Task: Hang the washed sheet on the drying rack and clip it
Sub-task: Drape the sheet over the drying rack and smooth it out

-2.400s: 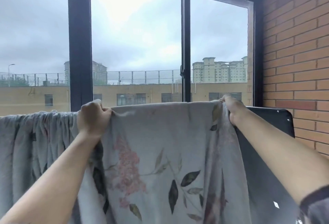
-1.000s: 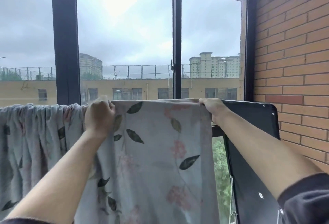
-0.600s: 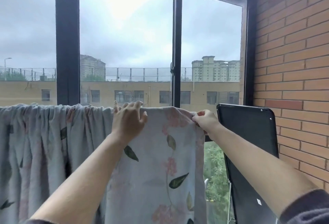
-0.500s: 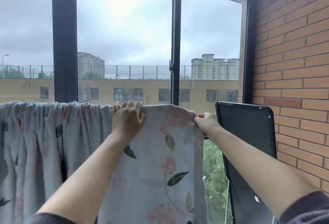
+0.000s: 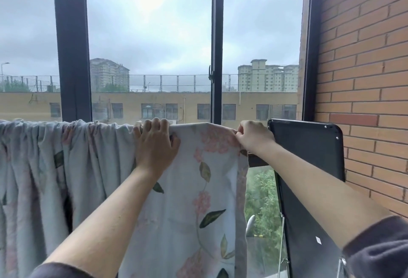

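Observation:
A pale blue sheet printed with pink flowers and dark leaves hangs over a horizontal bar that it hides along its whole top edge. Left of my hands it is bunched into folds; between them it lies flat. My left hand grips the top edge, fingers curled over the covered bar. My right hand pinches the sheet's right top corner. No clip is visible.
A black flat panel leans against the brick wall just right of my right hand. Behind the sheet stands a dark-framed window. Through the gap below my right arm, trees show outside.
The flat stretch of sheet between my hands has grown narrower: my left hand shifted right along the top edge and my right hand moved left, baring the black panel.

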The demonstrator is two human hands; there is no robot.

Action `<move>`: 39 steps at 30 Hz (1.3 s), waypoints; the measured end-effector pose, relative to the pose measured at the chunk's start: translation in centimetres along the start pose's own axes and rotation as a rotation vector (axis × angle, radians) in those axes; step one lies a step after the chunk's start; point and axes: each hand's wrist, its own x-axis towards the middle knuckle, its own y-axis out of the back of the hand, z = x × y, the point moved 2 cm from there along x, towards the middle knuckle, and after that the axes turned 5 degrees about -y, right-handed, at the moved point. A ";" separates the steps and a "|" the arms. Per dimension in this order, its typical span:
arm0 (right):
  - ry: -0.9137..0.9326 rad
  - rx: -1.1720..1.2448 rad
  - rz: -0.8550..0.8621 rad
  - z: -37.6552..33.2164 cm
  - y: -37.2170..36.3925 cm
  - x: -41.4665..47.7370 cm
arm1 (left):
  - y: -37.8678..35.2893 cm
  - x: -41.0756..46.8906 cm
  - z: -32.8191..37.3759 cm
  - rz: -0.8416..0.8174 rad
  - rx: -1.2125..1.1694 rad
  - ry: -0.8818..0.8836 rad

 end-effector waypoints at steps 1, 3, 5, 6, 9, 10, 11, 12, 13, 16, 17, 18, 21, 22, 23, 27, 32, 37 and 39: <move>0.004 -0.034 -0.045 -0.3 0.2 0.2 | 0.0 0.0 0.0 0.015 0.001 -0.001; -0.088 0.069 -0.115 -0.3 0.8 0.7 | -0.1 -0.1 0.0 0.038 0.009 -0.008; -0.335 0.570 -0.253 0.0 1.1 1.2 | -0.3 -0.1 -0.1 0.047 0.025 -0.014; -0.475 0.854 -0.366 0.2 1.0 1.4 | -0.3 -0.1 -0.1 0.048 0.034 -0.016; -0.668 1.315 -0.557 0.7 1.3 1.4 | -0.3 -0.1 -0.1 0.047 0.079 -0.029; -0.679 1.356 -0.568 0.8 1.5 1.5 | -0.3 -0.1 0.0 0.048 0.097 -0.035; -0.678 1.315 -0.554 1.1 1.7 1.6 | -0.3 -0.1 0.1 0.047 0.107 -0.037; -0.642 1.183 -0.507 1.4 1.8 1.8 | -0.3 0.0 0.1 0.046 0.109 -0.036; -0.576 0.971 -0.454 1.7 1.9 2.0 | -0.4 0.0 0.2 0.047 0.108 -0.035; -0.356 0.387 -0.284 1.7 1.8 2.1 | -0.7 0.0 0.4 0.053 0.111 -0.037; -0.333 0.339 -0.254 1.3 1.8 1.9 | -0.8 0.0 0.5 0.058 0.114 -0.032; -0.348 0.397 -0.254 1.1 1.9 1.7 | -0.9 0.1 0.5 0.062 0.112 -0.024; -0.571 1.052 -0.495 0.9 2.8 1.4 | -0.9 0.0 0.5 0.081 0.099 -0.012; -0.618 1.243 -0.550 1.0 3.1 1.5 | -1.0 0.0 0.4 0.086 0.099 -0.013; -0.646 1.383 -0.555 1.1 3.2 1.7 | -1.0 0.0 0.3 0.090 0.099 -0.015; -0.540 1.355 -0.459 0.6 3.1 2.3 | -1.1 0.0 0.2 0.076 0.100 -0.009; -0.217 0.652 -0.398 0.3 3.2 2.0 | -1.4 0.1 0.0 0.077 0.104 -0.004; -0.330 0.562 -0.415 0.5 1.4 1.9 | -1.4 0.2 0.6 0.075 0.086 0.003; -0.354 0.594 -0.427 0.5 0.8 1.9 | -1.3 0.1 0.7 0.086 0.096 0.005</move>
